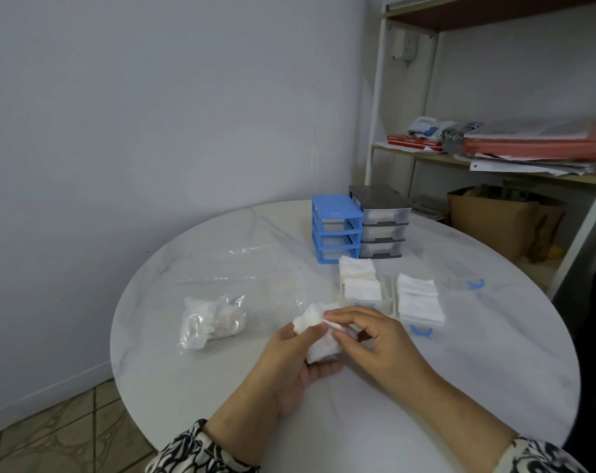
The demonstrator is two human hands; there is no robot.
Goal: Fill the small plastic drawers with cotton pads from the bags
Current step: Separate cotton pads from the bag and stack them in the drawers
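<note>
The left hand (289, 363) cupped a loose stack of white square cotton pads (318, 336) near the middle of the round white marble-look tabletop (460, 387), its fingers curled under and around the stack, thumb pressed along the near side. The right hand (375, 339) met it from the other side — thumb and forefinger (337, 315) closed in a pinch on the top pad's edge, the remaining fingers bent loosely and holding nothing.

Just beyond the hands lay two clear plastic drawers with blue handles, pulled out and packed with pads: one (361, 285) toward the centre, one (419, 302) just beside it on the right. A third clear drawer (460, 274) sat nearer the right edge. Toward the left edge rested a clear plastic bag holding cotton pads (214, 319), with a flatter clear bag (249, 268) behind it. At the far edge stood a blue plastic drawer frame (336, 228) touching a grey drawer unit (382, 223). No writing could be read anywhere.
</note>
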